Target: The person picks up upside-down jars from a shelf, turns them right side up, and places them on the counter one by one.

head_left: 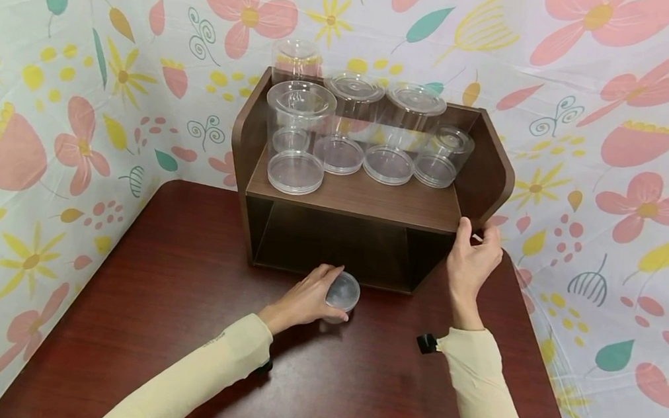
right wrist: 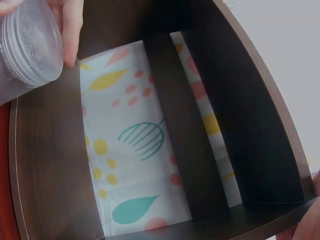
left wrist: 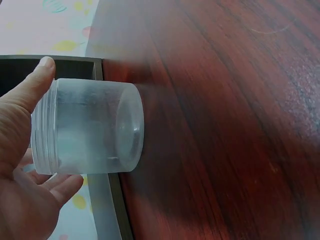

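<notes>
My left hand (head_left: 310,298) grips a small clear plastic jar (head_left: 343,292) with a ridged screw lid, in front of the shelf's lower opening. In the left wrist view, thumb and fingers spread around the lid end of the jar (left wrist: 92,127); its base is close over the table. My right hand (head_left: 475,258) pinches the front edge of the dark brown wooden shelf (head_left: 359,204) at its right side, by the upper board's corner. In the right wrist view, only part of that hand (right wrist: 310,220) shows, at the lower right.
Several clear plastic jars stand on the upper board, among them a tall one (head_left: 299,136) at front left and a short one (head_left: 445,157) at right. The red-brown table (head_left: 181,328) meets flower-patterned cloth (head_left: 39,176) behind and beside it.
</notes>
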### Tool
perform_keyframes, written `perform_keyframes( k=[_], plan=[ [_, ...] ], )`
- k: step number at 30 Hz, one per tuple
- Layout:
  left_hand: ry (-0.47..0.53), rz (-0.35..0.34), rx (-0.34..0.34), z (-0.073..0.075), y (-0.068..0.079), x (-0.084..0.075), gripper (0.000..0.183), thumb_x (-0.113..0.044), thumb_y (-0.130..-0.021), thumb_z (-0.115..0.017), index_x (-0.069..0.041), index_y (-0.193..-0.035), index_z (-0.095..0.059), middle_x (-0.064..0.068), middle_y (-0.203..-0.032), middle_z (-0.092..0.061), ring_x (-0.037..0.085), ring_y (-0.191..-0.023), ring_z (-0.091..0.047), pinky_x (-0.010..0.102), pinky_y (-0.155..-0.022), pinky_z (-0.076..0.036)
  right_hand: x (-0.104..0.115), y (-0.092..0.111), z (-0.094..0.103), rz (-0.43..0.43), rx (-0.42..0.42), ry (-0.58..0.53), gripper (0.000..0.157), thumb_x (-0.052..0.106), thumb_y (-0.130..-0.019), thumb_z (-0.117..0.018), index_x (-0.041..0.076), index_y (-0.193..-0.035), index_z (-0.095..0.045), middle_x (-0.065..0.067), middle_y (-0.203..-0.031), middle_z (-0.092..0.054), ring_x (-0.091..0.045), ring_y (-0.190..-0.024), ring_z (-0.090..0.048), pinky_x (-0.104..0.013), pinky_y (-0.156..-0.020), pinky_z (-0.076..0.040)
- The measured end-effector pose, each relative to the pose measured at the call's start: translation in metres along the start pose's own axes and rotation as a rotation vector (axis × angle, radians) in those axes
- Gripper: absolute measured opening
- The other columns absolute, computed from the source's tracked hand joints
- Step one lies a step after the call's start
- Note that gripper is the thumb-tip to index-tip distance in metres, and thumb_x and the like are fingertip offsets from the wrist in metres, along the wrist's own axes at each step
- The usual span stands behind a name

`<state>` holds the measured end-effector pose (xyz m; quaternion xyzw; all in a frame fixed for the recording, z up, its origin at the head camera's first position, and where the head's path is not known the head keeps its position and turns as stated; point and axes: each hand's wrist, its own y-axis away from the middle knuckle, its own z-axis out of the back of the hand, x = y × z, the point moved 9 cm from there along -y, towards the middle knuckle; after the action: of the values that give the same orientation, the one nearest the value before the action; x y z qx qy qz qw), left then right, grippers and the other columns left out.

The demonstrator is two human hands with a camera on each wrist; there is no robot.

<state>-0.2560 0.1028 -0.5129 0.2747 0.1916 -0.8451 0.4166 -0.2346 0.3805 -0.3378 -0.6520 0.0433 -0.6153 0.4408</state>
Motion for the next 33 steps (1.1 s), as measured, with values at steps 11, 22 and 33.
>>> perform_keyframes(
  k=[11,22,33],
  plan=[
    [0.119,0.109,-0.012,0.034,0.009,0.008,0.106,-0.067,-0.087,-0.072,-0.015,-0.165,-0.024,0.016,-0.163,-0.032,0.034,-0.147,-0.037,0.054,-0.116,-0.037,0.003,-0.002,0.001,0.003,0.005,-0.023,0.018,0.007,-0.093,-0.072,-0.011,-0.094,-0.068,-0.010,-0.086,-0.062,-0.012,-0.086,-0.057,-0.014,-0.077,-0.045],
    [0.144,-0.007,-0.188,0.111,0.021,-0.036,0.090,-0.052,-0.090,-0.077,-0.016,-0.161,-0.037,0.002,-0.153,-0.047,0.023,-0.138,-0.049,0.050,-0.110,-0.044,0.005,-0.003,0.003,0.026,0.009,0.001,0.020,0.007,-0.092,-0.071,-0.012,-0.091,-0.066,-0.017,-0.085,-0.061,-0.024,-0.085,-0.059,-0.014,-0.076,-0.043],
    [0.248,-0.048,-0.516,0.206,0.050,-0.077,0.067,-0.030,-0.090,-0.080,-0.007,-0.147,-0.055,0.003,-0.141,-0.059,0.018,-0.125,-0.059,0.041,-0.105,-0.046,0.002,-0.002,0.002,0.008,0.010,0.023,0.020,0.007,-0.091,-0.071,-0.012,-0.090,-0.064,-0.014,-0.084,-0.058,-0.029,-0.086,-0.059,-0.014,-0.076,-0.041]
  ],
)
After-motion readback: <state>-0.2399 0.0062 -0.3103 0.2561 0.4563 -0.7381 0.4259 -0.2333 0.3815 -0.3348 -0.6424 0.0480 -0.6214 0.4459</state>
